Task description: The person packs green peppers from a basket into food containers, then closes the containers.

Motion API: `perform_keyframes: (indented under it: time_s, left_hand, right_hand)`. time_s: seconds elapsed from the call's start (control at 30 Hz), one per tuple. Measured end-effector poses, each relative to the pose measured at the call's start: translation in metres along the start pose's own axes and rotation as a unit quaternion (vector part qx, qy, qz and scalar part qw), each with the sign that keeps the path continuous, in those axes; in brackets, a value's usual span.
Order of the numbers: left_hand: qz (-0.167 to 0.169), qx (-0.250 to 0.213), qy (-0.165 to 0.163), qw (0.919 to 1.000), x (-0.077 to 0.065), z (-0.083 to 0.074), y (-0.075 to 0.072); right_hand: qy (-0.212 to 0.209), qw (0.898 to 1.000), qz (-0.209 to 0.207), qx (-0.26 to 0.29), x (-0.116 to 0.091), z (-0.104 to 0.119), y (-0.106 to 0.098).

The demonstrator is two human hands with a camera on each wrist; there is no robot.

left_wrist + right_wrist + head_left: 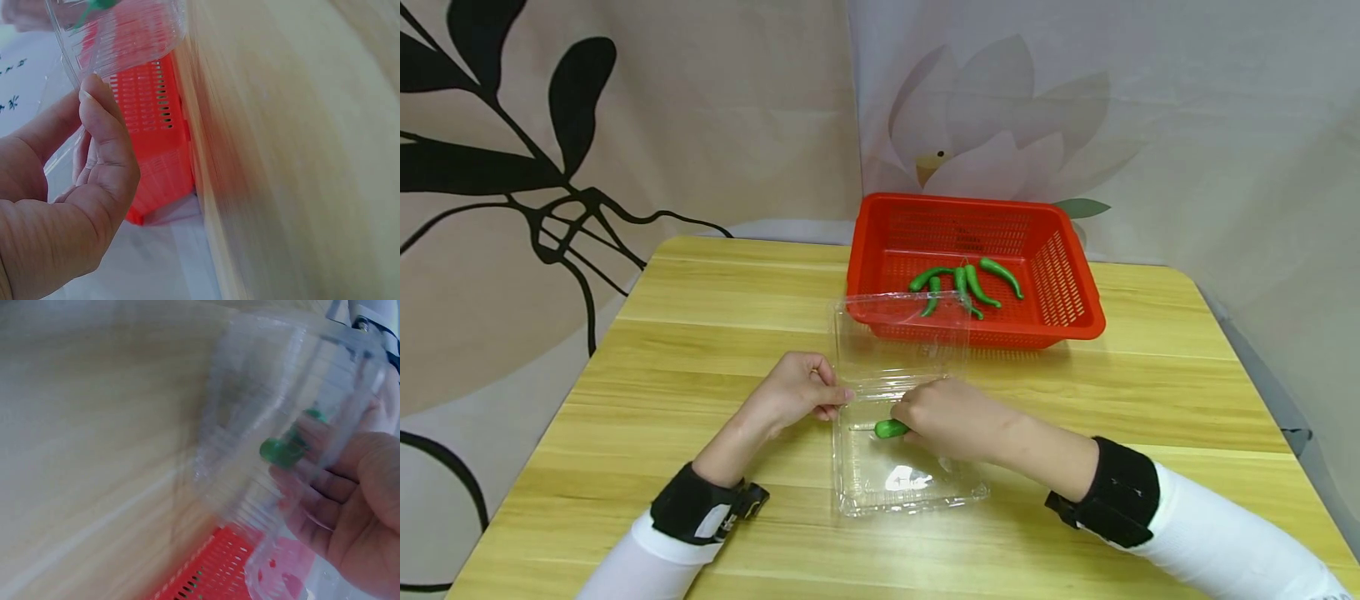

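A clear plastic clamshell box [880,492] lies with its lid raised back toward the basket. My left hand [797,387] pinches its left edge near the hinge between thumb and fingers, as the left wrist view also shows. Over the box's base, my right hand [951,417] holds a green chili pepper [891,428] in its fingers. The pepper's blunt stem end points left, and the rest is hidden by the hand. In the right wrist view the pepper [282,452] is blurred, seen through the box wall.
A red plastic basket [1078,308] stands at the back of the wooden table [700,333]. Several green chili peppers [981,283] lie in it. The box's lid [902,342] overlaps the basket's front rim in the head view. A printed curtain hangs behind the table.
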State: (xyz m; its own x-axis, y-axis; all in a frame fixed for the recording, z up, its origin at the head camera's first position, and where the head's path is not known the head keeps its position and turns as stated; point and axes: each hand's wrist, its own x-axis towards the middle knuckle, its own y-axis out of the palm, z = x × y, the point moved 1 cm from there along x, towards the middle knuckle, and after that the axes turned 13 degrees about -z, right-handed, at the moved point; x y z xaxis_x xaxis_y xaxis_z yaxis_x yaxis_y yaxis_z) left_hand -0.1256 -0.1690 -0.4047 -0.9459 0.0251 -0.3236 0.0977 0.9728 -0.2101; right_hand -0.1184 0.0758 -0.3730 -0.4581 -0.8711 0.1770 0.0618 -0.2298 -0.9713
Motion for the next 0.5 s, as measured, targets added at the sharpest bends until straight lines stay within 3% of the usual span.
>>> perform_keyframes:
  time_s: [0.17, 0.5]
  left_hand:
    - [-0.003, 0.001, -0.007, 1.0000, 0.000, 0.000, 0.000]
    - [-0.004, 0.005, -0.003, 1.0000, -0.002, -0.002, 0.000]
  right_hand:
    - [0.004, 0.999, 0.031, -0.019, 0.000, 0.001, 0.009]
    - [-0.011, 0.998, 0.031, -0.050, 0.001, 0.001, 0.019]
